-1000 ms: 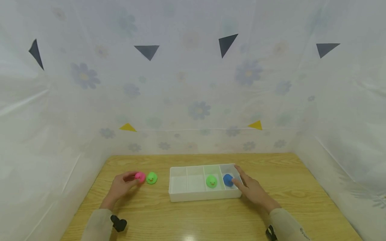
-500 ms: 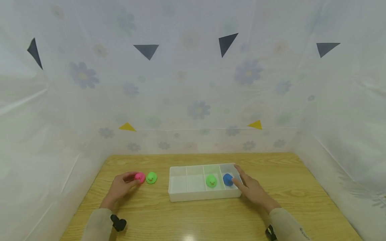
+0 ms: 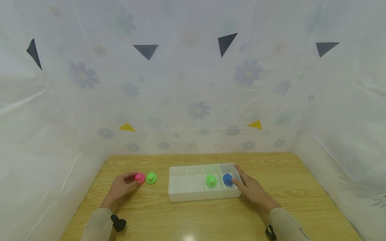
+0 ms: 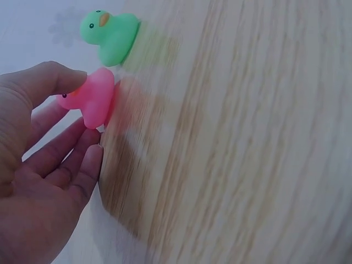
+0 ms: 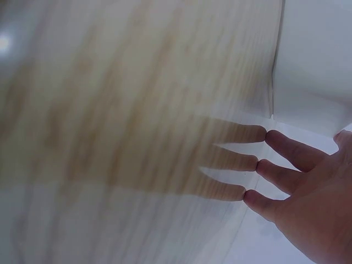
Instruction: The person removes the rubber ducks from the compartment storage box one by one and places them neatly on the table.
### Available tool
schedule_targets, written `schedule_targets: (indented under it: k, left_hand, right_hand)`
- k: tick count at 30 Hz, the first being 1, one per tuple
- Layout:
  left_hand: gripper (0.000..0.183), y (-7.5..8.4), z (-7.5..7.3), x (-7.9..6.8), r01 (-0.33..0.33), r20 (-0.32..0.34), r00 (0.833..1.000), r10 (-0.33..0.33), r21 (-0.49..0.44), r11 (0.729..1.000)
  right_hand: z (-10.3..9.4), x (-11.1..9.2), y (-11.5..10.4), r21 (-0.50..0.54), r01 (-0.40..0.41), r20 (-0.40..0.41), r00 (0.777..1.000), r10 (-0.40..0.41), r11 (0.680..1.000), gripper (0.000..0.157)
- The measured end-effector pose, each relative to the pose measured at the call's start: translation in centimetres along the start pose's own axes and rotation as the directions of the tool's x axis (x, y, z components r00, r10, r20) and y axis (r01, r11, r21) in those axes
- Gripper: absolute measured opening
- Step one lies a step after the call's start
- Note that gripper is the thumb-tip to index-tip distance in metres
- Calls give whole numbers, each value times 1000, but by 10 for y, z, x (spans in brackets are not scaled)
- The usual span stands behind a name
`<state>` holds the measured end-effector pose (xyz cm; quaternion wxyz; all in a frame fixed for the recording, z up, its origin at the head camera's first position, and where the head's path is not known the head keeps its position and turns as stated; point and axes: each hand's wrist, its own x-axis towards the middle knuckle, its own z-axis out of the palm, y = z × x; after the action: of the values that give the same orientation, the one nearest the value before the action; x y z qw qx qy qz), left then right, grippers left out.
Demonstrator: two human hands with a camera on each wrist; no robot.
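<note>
My left hand [image 3: 122, 185] pinches a pink rubber duck [image 4: 96, 98] between thumb and fingers on the wooden table. Just right of it in the head view stands a green rubber duck [image 3: 151, 178]. Against the right end of a white divided tray [image 3: 205, 196] lies my right hand [image 3: 254, 191], its thumb reaching over the rim beside a blue rounded toy [image 3: 227, 179]. In the right wrist view, several of its fingers [image 5: 297, 151] are straight with their tips at the tabletop. Another green duck [image 3: 211, 181] sits in the tray's third compartment from the left.
Wood-grain table [image 3: 193, 221] spreads under everything. White flowered sheeting [image 3: 193, 83] closes off the back and both sides, with dark and yellow triangles on the back part. The two left compartments of the tray show bare floors.
</note>
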<state>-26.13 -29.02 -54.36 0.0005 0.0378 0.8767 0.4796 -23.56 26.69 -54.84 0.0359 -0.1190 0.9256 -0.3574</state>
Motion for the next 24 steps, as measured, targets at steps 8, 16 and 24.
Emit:
schedule_targets:
  k: [8, 16, 24]
  left_hand:
    - [40, 1, 0, -1, -7, -9, 1000, 7, 33, 999]
    - [40, -1, 1, -2, -36, -1, 999, 36, 16, 999]
    - [42, 2, -1, 0, -6, 6, 1000, 6, 14, 1000]
  right_hand:
    - [-2, -1, -2, -15, 7, -9, 1000, -7, 1000, 71]
    - [0, 0, 0, 1, 9, -10, 1000, -9, 1000, 72]
    - [-1, 0, -1, -7, 15, -12, 1000, -15, 1000, 71]
